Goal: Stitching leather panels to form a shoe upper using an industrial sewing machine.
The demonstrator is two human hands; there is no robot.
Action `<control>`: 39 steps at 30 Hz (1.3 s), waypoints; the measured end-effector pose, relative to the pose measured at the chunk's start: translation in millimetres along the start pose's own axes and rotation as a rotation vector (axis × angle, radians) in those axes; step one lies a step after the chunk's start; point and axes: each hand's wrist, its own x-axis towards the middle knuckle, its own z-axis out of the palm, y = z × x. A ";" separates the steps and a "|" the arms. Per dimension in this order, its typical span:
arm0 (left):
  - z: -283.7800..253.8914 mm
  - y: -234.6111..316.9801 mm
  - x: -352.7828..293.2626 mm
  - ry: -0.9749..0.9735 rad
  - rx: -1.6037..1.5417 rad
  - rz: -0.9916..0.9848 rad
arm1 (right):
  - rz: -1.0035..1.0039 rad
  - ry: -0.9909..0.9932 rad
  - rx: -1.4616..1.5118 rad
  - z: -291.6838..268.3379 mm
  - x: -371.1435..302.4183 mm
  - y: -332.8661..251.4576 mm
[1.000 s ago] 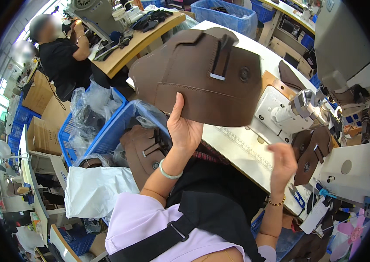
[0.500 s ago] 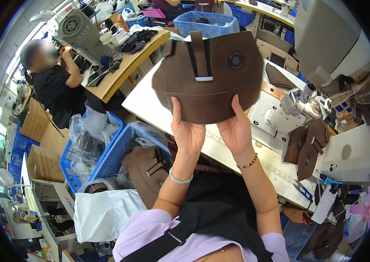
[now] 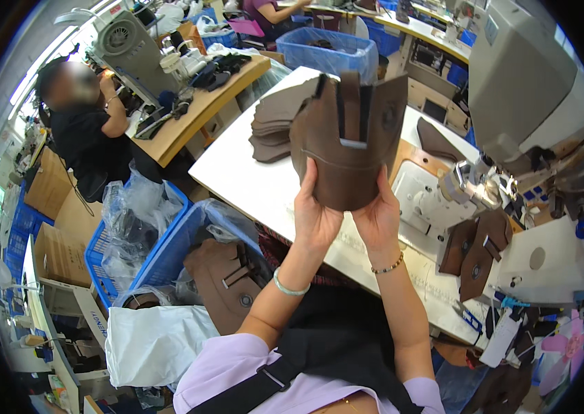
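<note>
I hold up a dark brown leather panel [image 3: 347,164] over the white table, its sides bent backward into a curve. It has a strap between two slits, a pale bar below them and a dark round badge at the right. My left hand [image 3: 317,217] grips its lower left part, thumb on the front. On the lower right part, my right hand [image 3: 379,217] grips it the same way. The fingers behind the leather are hidden. A stack of brown leather pieces [image 3: 273,131] lies just left of the panel. A sewing machine [image 3: 459,185] stands to the right of my right hand.
Similar brown panels [image 3: 479,255] lie right of the machine, near blue-handled snips [image 3: 470,316]. Another leather panel [image 3: 219,286] rests in a lined blue crate [image 3: 168,254] at my left, beside a white bag [image 3: 157,345]. A co-worker [image 3: 82,131] sits at the wooden table [image 3: 237,86].
The panel has come down slightly and its sides have curved inward, so it looks narrower. The leather stack behind it has come into sight. Both hands keep their hold.
</note>
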 end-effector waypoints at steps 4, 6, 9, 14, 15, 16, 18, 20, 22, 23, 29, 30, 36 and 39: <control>-3.5 -2.5 -3.7 0.046 0.018 0.029 | -0.012 0.044 0.003 -9.4 -5.6 -1.5; -5.1 -1.0 -5.9 0.024 0.012 0.035 | 0.011 0.031 0.005 -6.9 -7.7 -0.2; -7.1 0.3 -7.7 0.050 -0.003 0.045 | 0.050 0.009 -0.018 -8.6 -11.0 1.8; -19.2 8.4 -9.0 0.016 0.013 0.060 | 0.062 0.024 -0.134 -7.6 -16.4 6.2; -16.9 7.9 -8.4 0.014 0.012 0.058 | 0.079 -0.017 -0.168 -8.4 -17.3 5.2; -12.7 7.0 -8.1 -0.001 0.004 0.040 | 0.078 -0.018 -0.170 -8.0 -17.8 4.9; -11.3 8.9 -7.0 -0.020 -0.003 0.022 | 0.057 -0.034 -0.255 -4.3 -18.7 5.8; -14.6 13.7 -6.3 -0.031 0.036 0.031 | 0.057 -0.030 -0.292 -1.4 -20.7 8.5; -15.6 21.1 -6.6 -0.023 0.051 0.076 | 0.060 -0.028 -0.331 -5.7 -25.2 12.1; -16.3 25.6 -7.1 -0.009 0.066 0.119 | 0.068 0.021 -0.405 -11.0 -29.6 14.1; -9.5 45.6 -21.2 -0.037 0.286 0.272 | 0.584 0.073 -0.650 -13.2 -52.9 18.2; -10.3 48.4 -23.1 0.055 0.346 0.317 | 0.750 0.091 -0.721 -2.2 -56.1 15.5; -5.2 52.5 -27.1 0.286 0.550 0.392 | 0.791 -0.284 -1.402 98.4 -75.6 -7.5; 5.6 44.5 -26.2 0.358 0.649 0.410 | 0.004 -0.013 -1.867 118.9 -79.8 -14.9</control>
